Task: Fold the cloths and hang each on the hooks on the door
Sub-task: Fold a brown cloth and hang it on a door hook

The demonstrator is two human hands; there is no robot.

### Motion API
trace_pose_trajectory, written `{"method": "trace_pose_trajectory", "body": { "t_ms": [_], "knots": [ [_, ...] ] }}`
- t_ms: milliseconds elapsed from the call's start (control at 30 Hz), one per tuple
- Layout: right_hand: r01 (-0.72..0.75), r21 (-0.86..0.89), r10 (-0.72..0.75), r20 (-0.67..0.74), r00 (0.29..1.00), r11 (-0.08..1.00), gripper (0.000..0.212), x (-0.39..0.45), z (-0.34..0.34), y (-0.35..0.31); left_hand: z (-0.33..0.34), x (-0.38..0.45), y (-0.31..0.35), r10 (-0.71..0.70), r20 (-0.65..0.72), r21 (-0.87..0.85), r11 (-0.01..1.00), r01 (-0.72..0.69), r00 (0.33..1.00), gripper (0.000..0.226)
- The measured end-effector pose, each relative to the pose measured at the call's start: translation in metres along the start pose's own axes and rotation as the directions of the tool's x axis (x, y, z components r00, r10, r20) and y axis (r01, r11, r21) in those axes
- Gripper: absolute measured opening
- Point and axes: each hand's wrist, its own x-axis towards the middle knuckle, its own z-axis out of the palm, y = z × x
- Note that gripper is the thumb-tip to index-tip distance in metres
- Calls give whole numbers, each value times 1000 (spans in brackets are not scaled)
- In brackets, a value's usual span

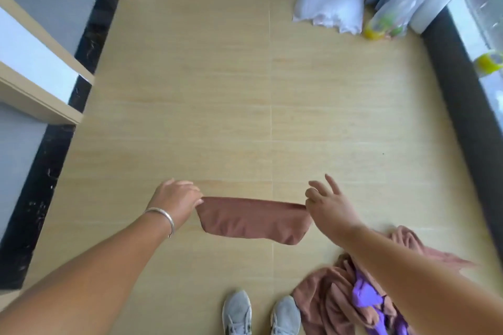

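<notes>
Brown cloth stretched between your hands!
Your left hand and right hand each pinch a top corner above the floor.

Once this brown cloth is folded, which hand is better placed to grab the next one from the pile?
Probably right: the right hand is on the side of the cloth pile, beneath that forearm. The left hand pinches the brown cloth on the far side.
</notes>
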Motion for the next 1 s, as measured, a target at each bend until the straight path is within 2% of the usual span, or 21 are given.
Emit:
{"method": "trace_pose_trajectory", "body": {
  "t_ms": [100,133,200,267,333,433,567,733,867,1000],
  "knots": [
    [-44,-15,45,55,998,999,32,-49,-107,13,-103,-54,-11,-12,21,43,999,12,1000,31],
    [-56,-21,56,27,998,998,31,-66,-142,17,-137,-71,-16,-13,15,49,999,12,1000,31],
    [-90,-8,89,-124,988,996,21,-96,-210,22,-201,-103,-29,-15,-1,33,999,15,1000,31],
    [-163,36,166,-315,934,986,22,-122,-281,30,-272,-130,-44,-16,-60,-1,1000,16,998,32],
    [-219,103,242,-392,887,970,22,-140,-335,37,-329,-153,-60,-3,-102,-21,1000,1,995,34],
    [-239,121,266,-538,800,963,17,-162,-421,58,-416,-189,-87,21,-261,10,1000,-19,965,36],
    [-270,142,297,-632,715,952,20,-171,-525,96,-517,-223,-119,-13,-495,-26,1000,0,869,30],
    [-299,126,279,-786,551,946,15,-190,-646,119,-633,-270,-147,-39,-643,17,998,65,765,28],
    [-382,25,247,-802,544,924,19,-207,-722,123,-705,-300,-166,-119,-706,-14,988,154,699,38],
    [-411,22,250,-823,510,911,21,-212,-766,116,-745,-315,-184,-184,-781,-55,972,228,596,43]
  ]
}}
